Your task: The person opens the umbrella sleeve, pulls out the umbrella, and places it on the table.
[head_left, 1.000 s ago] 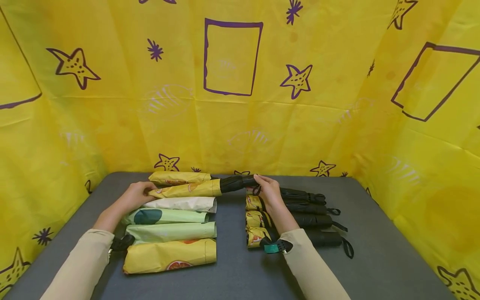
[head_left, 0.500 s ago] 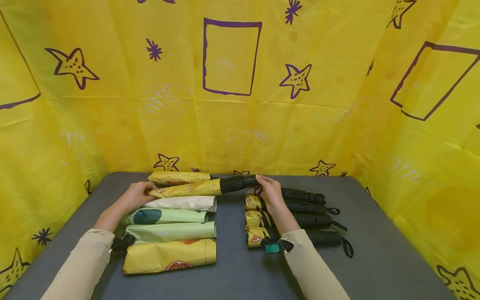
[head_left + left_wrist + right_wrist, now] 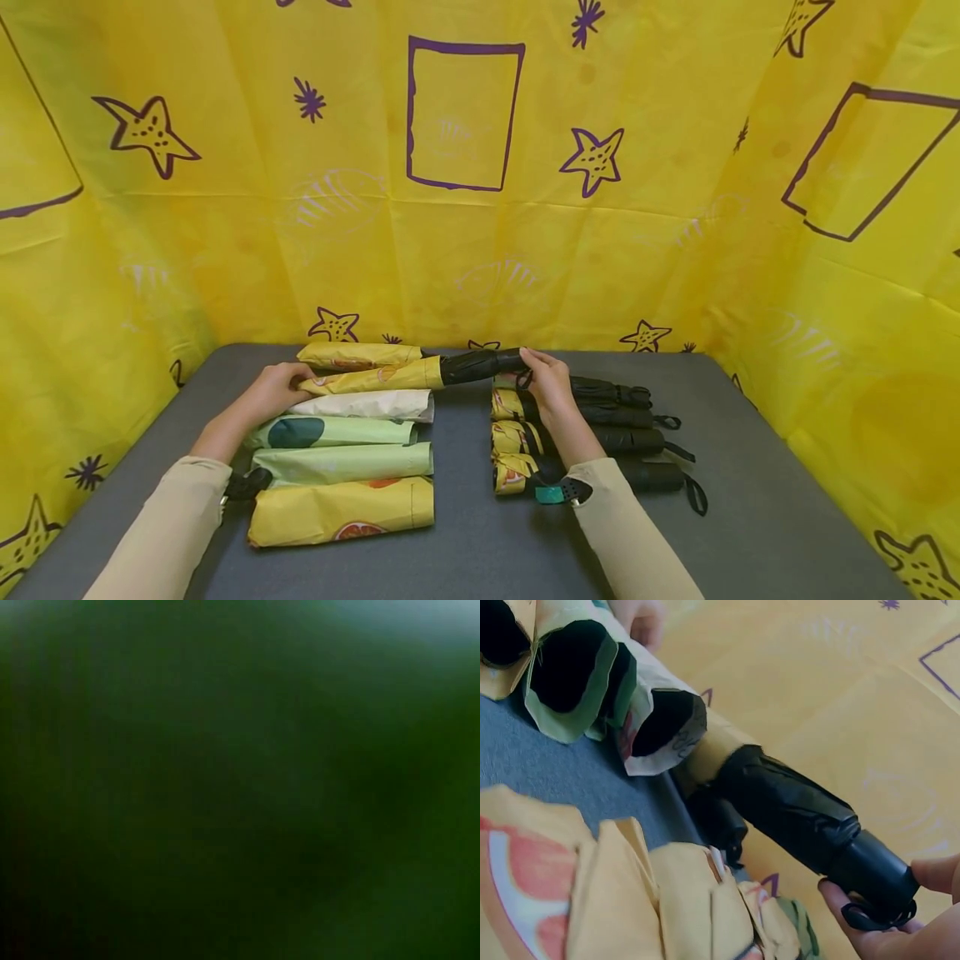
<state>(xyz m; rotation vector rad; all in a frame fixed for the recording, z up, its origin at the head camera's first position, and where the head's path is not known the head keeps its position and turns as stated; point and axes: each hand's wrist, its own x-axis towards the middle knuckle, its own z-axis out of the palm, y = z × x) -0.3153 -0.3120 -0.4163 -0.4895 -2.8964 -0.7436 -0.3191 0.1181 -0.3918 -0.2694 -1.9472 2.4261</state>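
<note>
My right hand (image 3: 551, 387) pinches the handle end of a black folded umbrella (image 3: 480, 365), thumb on one side and fingers on the other in the right wrist view. A small wrist loop (image 3: 866, 919) hangs from that end. The umbrella's other part is hidden inside a yellow fruit-print sleeve (image 3: 382, 377), whose far left end my left hand (image 3: 266, 393) grips. Sleeve and umbrella slant slightly upward to the right, over the row of covers. The left wrist view is only a dark green blur.
Left of centre lie a white cover (image 3: 382, 407), two green covers (image 3: 360, 433) and a yellow one (image 3: 360, 512), with another yellow cover (image 3: 360, 356) behind. Several black-handled folded umbrellas (image 3: 645, 477) lie at right. A yellow curtain (image 3: 480, 250) encloses the grey table (image 3: 480, 558).
My right hand has moved slightly right, and a little more of the black umbrella shows outside the yellow sleeve. My left hand has stayed in place.
</note>
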